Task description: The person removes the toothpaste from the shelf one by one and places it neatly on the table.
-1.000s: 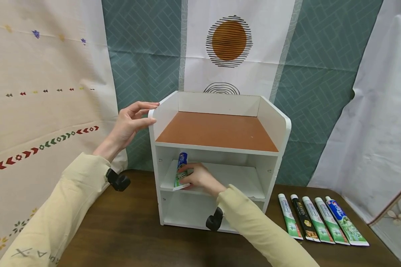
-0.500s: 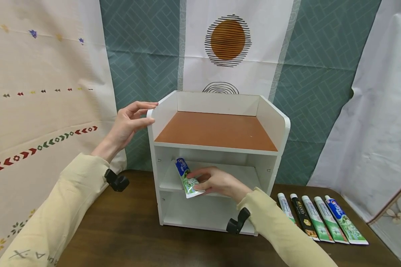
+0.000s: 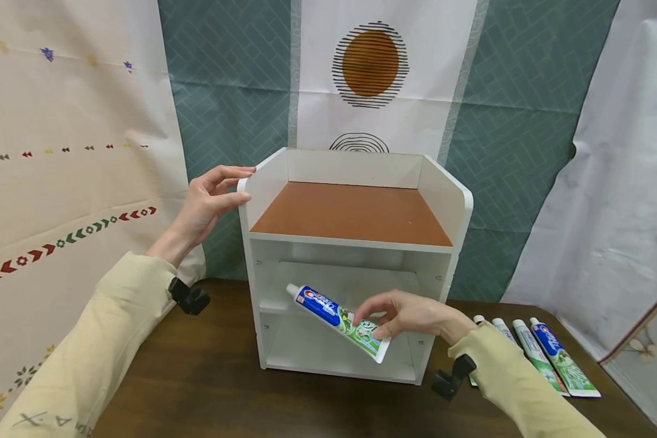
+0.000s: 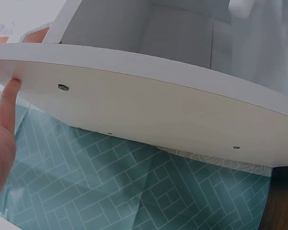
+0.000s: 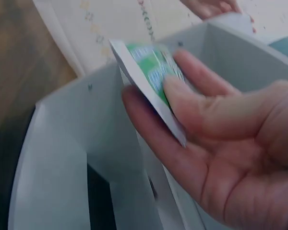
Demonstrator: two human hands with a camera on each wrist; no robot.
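My right hand [image 3: 410, 313] pinches the flat crimped end of a blue and green toothpaste tube [image 3: 325, 309] between thumb and fingers. The tube is in the air before a white shelf unit [image 3: 342, 244], its white cap pointing up and left. In the right wrist view the crimped end of the toothpaste tube [image 5: 151, 72] shows between thumb and fingers, somewhat blurred. My left hand [image 3: 204, 204] grips the upper front edge of the unit's left side panel. The left wrist view shows part of that hand [image 4: 5, 129] against the panel [image 4: 149, 91].
Several toothpaste tubes [image 3: 564, 359] lie side by side on the dark wooden table [image 3: 197, 377] at right, partly hidden by my right sleeve. The unit has a brown top board [image 3: 350, 210] and a white middle shelf [image 3: 350, 283]. Patterned cloths [image 3: 241, 121] hang behind.
My right hand has drawn the toothpaste tube out from the middle shelf, rightward and toward me, and the tube has turned from upright to slanting. My left hand keeps its hold on the panel.
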